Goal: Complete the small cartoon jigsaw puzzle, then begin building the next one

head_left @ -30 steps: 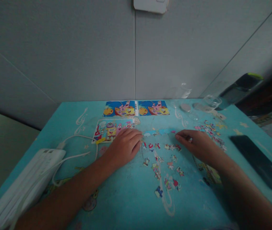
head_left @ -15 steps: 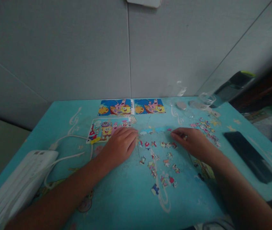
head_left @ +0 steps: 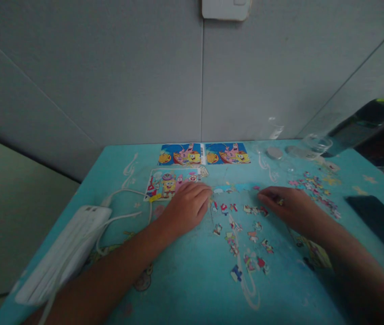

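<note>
A: Far left of the table (head_left: 185, 289)?
B: A white power strip (head_left: 66, 250) near the left edge, its white cable (head_left: 124, 194) looping toward a cartoon picture card (head_left: 168, 184). Two more picture cards (head_left: 205, 153) lie side by side at the back edge.

A: The left hand (head_left: 187, 208)?
B: Palm down on the table, fingers curled loosely, its knuckles over the near right corner of the cartoon picture card. The grip is released; nothing shows held in it. Its fingertips lie just beside the left end of the joined strip of pieces (head_left: 234, 187).

A: Where do the loose pieces lie relative to both grips?
B: The loose puzzle pieces (head_left: 242, 234) are scattered between the two hands and nearer the viewer, some beside a white painted line. A short row of them sits just beneath the joined strip, between the fingertips of both hands.

A: The right hand (head_left: 288, 206)?
B: Palm down, fingers pointing left, fingertips touching the table beside the right end of that row. Whether its grip pinches a piece cannot be told; a small pale spot shows at the fingers.

A: Further right?
B: A second pile of pieces (head_left: 315, 189) well apart from the right hand, a clear cup (head_left: 316, 144) at the back, and a dark flat phone (head_left: 379, 225) near the right edge.
</note>
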Demonstrator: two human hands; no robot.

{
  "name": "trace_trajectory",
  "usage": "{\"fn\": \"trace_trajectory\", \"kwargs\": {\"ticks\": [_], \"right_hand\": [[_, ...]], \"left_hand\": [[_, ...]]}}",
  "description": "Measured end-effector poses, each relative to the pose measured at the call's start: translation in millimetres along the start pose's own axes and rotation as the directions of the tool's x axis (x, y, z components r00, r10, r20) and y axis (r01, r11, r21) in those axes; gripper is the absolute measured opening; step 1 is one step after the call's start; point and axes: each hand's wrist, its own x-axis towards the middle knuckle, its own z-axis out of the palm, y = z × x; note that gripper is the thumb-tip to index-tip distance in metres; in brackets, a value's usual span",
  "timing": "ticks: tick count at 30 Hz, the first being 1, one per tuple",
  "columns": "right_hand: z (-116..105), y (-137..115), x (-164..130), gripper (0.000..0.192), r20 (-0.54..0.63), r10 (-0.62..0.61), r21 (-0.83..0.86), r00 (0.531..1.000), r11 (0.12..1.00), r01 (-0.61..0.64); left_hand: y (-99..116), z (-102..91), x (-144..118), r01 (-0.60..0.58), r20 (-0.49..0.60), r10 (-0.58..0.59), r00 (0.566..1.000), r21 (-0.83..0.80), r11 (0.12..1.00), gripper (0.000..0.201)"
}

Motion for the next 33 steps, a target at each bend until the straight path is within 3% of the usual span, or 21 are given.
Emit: {"fn": "trace_trajectory", "kwargs": {"ticks": [16,21,26,33], "right_hand": [[-2,-6,0,0.032,0.029,0.005,-0.018,1.000,1.000,-0.005],[-2,-6,0,0.032,0.031,0.006,-0.001,1.000,1.000,-0.006],[-3,-8,0,0.031,0.028,0.010,-0.020,1.000,1.000,-0.010],[-1,-9,-1,0.031,0.028,0.000,-0.027,1.000,1.000,0.001]], "left_hand": [[-2,1.5,-1,0.005,0.012,-0.005,1.000,-0.004,1.000,0.025],[-3,3.5,-1,0.028,-0.016,-0.028,0.999,0.003,1.000,0.034],[-4,1.7,-1,-0.032,0.010,0.032,0.999,0.006,0.999,0.021],[-4,1.1,-1,-0.038,0.014,0.038,0.999,0.013,0.999,0.023]]}}
